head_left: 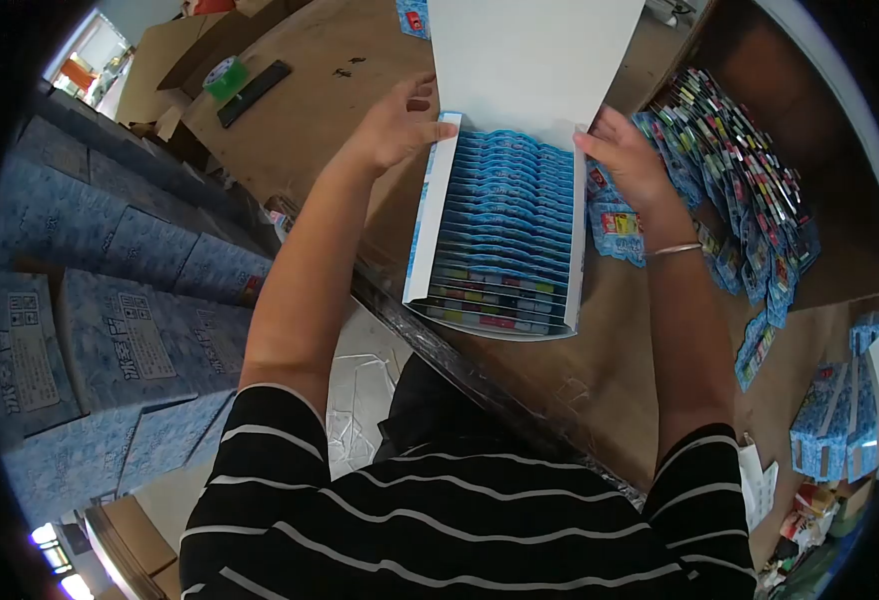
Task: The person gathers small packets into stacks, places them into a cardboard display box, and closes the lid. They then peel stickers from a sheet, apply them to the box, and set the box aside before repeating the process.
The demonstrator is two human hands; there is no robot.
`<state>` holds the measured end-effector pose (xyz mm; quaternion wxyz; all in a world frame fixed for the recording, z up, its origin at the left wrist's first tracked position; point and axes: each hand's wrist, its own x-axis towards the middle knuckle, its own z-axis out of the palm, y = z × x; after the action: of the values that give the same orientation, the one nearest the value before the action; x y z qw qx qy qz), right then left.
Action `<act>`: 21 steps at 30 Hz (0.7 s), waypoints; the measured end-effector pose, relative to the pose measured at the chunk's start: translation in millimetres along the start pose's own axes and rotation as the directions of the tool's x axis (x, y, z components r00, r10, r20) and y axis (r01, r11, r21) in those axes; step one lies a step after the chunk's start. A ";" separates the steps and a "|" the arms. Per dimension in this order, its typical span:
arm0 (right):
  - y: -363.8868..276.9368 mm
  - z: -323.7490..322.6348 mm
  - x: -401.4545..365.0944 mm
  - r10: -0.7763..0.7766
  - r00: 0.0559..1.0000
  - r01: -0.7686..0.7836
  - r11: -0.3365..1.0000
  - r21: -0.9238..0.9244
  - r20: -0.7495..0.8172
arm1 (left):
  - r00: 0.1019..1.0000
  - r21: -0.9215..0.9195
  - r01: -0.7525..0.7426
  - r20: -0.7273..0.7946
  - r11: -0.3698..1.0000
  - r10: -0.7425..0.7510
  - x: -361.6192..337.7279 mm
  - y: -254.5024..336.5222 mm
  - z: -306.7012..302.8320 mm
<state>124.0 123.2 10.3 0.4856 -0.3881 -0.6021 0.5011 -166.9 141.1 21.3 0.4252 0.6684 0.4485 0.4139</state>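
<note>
A cardboard display box, white inside with blue printed sides, stands in front of me with its white lid raised at the far end. Blue sachets fill it in tight overlapping rows, and several colored pieces show at the near end. My left hand has its thumb on the box's far left corner, its other fingers curled outside. At the far right corner, where lid meets side, my right hand grips with the thumb inside; some of its fingers are partly hidden.
Loose blue sachets lie heaped in a brown carton at the right, some spilling onto the table. Stacked blue cartons rise at the left. Green tape and a black bar lie on the far left.
</note>
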 end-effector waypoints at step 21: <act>-27.3 48.1 -88.0 -0.241 0.914 0.393 0.722 -0.570 0.325 | 0.785 0.185 -0.569 0.411 0.801 0.463 -48.3 4.7 3.7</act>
<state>97.6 23.0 18.5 0.3360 -0.3569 -0.8426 0.2230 -174.6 93.3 16.3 0.2599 0.8842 0.2213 0.3187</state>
